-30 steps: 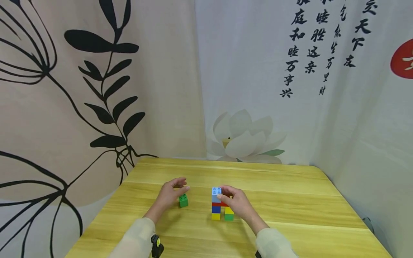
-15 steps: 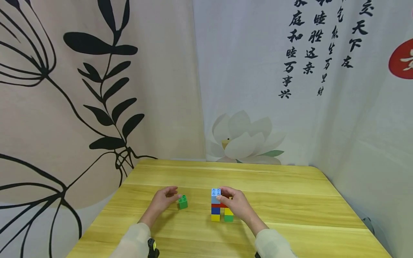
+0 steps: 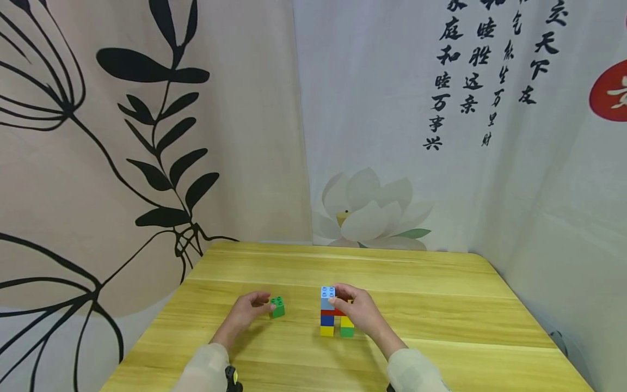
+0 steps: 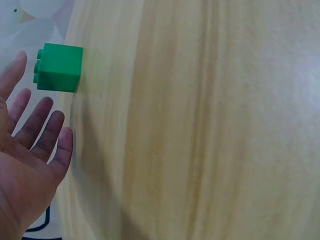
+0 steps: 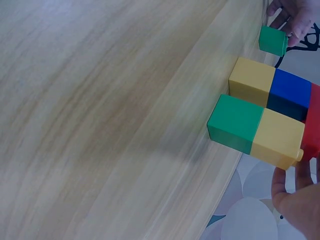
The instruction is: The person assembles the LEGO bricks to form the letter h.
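A green toy brick (image 3: 277, 307) stands alone on the table, studs upward. Beside it my left hand (image 3: 247, 310) has its fingers spread; in the left wrist view a gap shows between those fingers and the brick. My right hand (image 3: 361, 310) holds a brick structure upright, thumb at the light blue brick (image 3: 327, 294) on top. Under that runs a red brick (image 3: 325, 313), bridging two columns: a blue brick (image 3: 327, 320) over a yellow brick (image 3: 326, 331), and a yellow brick (image 5: 277, 137) over a green brick (image 5: 235, 122). The fingers behind are partly hidden.
The wooden table (image 3: 421, 305) extends around both hands. Behind it hangs a pale curtain (image 3: 259, 136) with printed plants and writing. A small dark device (image 3: 232, 378) is strapped at the left wrist.
My left hand has drawn back to the left and slightly nearer me, beside the lone green brick. My right hand keeps its place on the structure.
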Tool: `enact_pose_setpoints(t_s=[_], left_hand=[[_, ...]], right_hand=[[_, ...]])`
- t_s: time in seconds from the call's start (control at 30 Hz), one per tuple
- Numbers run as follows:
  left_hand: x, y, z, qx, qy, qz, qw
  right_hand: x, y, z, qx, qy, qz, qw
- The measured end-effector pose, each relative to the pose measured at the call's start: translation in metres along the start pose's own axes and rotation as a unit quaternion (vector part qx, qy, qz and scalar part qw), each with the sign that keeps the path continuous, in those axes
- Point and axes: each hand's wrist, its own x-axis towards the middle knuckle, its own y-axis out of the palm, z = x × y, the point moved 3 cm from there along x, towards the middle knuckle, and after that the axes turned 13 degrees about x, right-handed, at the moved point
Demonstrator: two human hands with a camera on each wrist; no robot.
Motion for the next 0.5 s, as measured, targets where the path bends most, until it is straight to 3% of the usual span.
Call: enact_pose_setpoints(t_s=[0.5], left_hand=[[0.0021,0.0077,0.0073,-0.001,-0.003,-0.004,1.0]], right_hand=[[-0.0015,0.0017,0.0008,-0.001,0.002,0.001,1.0]])
